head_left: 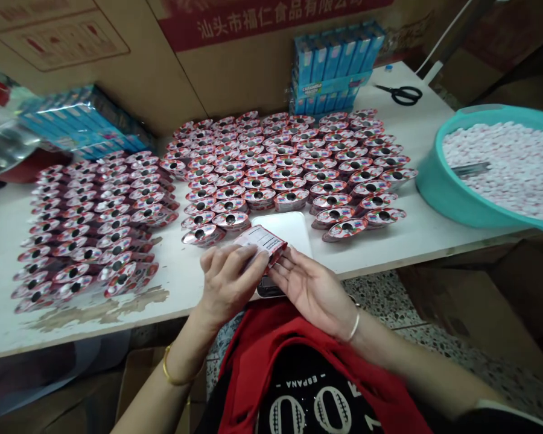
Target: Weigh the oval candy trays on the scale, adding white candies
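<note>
My left hand (230,274) is closed round a small red and white printed pouch (266,240), tilted so its printed side faces up. My right hand (310,289) lies palm up with fingers stretched out, their tips at the red end of that pouch. Whether anything lies in the right palm is hard to see, but no object shows there. Below the hands is a white kitchen scale (294,229), partly covered by them. Just beyond it stand rows of similar upright pouches (289,199), each with a dark round hole in its top.
More pouches (85,229) stand at left, some with white bits at their openings. A turquoise basin (452,187) of small white pieces, with a metal tool, is at right. Blue boxes (330,66) and black scissors (405,95) are at the back, a metal bowl (9,147) far left.
</note>
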`<state>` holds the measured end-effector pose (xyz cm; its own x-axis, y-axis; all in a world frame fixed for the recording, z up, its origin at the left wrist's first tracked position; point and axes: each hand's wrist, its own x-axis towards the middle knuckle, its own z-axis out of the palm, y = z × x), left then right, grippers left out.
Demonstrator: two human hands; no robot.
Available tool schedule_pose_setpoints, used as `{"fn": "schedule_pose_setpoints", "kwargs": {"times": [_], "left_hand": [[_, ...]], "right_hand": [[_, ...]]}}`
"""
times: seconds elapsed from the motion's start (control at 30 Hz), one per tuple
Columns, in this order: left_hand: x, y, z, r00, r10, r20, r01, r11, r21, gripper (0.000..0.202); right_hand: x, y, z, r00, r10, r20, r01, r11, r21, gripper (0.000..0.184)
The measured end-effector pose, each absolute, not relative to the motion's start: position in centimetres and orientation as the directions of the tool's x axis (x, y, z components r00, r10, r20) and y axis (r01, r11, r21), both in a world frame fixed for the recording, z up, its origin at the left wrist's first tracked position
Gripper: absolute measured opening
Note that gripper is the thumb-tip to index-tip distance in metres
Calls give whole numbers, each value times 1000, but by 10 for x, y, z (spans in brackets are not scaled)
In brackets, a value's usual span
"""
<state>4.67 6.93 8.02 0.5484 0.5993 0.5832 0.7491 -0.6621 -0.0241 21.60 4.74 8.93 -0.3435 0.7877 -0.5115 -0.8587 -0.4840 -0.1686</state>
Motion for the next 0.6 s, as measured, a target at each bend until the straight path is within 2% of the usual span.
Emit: {"fn": "schedule_pose_setpoints", "kwargs": {"times": [0.07, 0.2, 0.37, 0.5, 0.6], "left_hand": [[44, 68, 80, 536, 598, 596, 748, -663, -7, 30], [40, 70, 66, 542, 654, 528, 749, -660, 49, 24], [39, 68, 53, 459, 729, 508, 769, -612, 183, 30], [31, 68, 51, 384, 791, 477, 762, -563, 320, 31], [12, 71, 43, 286, 835, 470, 782, -487, 389, 33]], "right_hand": [[216, 47, 91, -361, 785, -504, -852, -497, -165, 23], [213, 52, 82, -347, 719, -601, -848, -515, -126, 23], [212, 51, 72, -364, 731, -577, -831, -535, -154, 18], [215, 48, 65, -311, 774, -552, -786, -536, -310, 12], [225, 49, 57, -221, 834, -506, -662, -509, -551, 23]]}}
